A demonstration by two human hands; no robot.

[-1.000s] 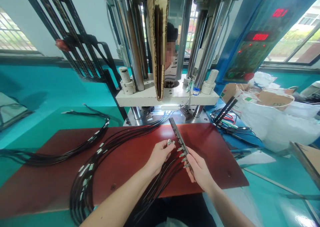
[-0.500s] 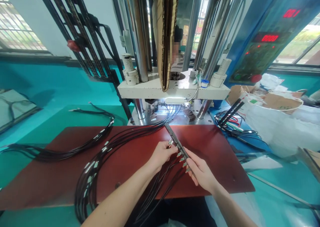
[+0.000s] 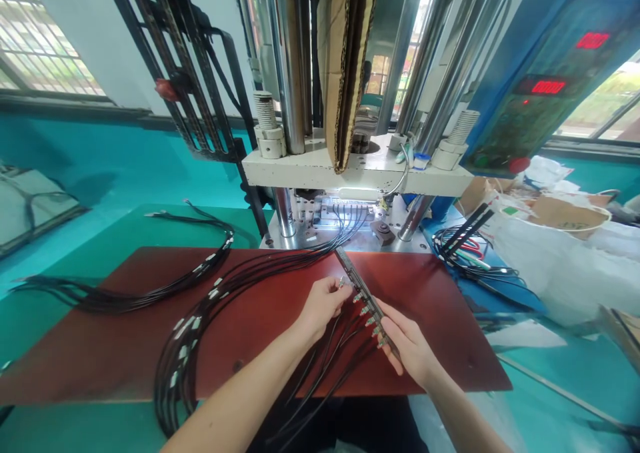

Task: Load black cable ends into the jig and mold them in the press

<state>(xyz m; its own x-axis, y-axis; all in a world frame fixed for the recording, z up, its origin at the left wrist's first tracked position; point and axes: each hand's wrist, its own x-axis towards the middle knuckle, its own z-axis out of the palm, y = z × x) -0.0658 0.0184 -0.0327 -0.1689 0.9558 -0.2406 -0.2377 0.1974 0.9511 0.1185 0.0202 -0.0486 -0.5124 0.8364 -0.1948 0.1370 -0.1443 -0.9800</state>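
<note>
My right hand grips the lower end of a long dark metal bar, thumb on top and fingers beneath. The bar slants from upper left to lower right above the red-brown board. Along its left edge sit several small metal connectors, with black cables running down toward my lap. My left hand is closed in a pinch on a cable connector, its metal tip showing above the fingers. This connector is close beside the bar's left edge; whether they touch I cannot tell.
A press stands behind the board, with cable ends in its lit lower fixture. Bundled black cables with white tags lie across the left. A blue control box and coiled cables are to the right.
The view has shifted slightly, moving the press rightward in the picture. My left hand and its connector are a little farther from the bar, which my right hand still holds.
</note>
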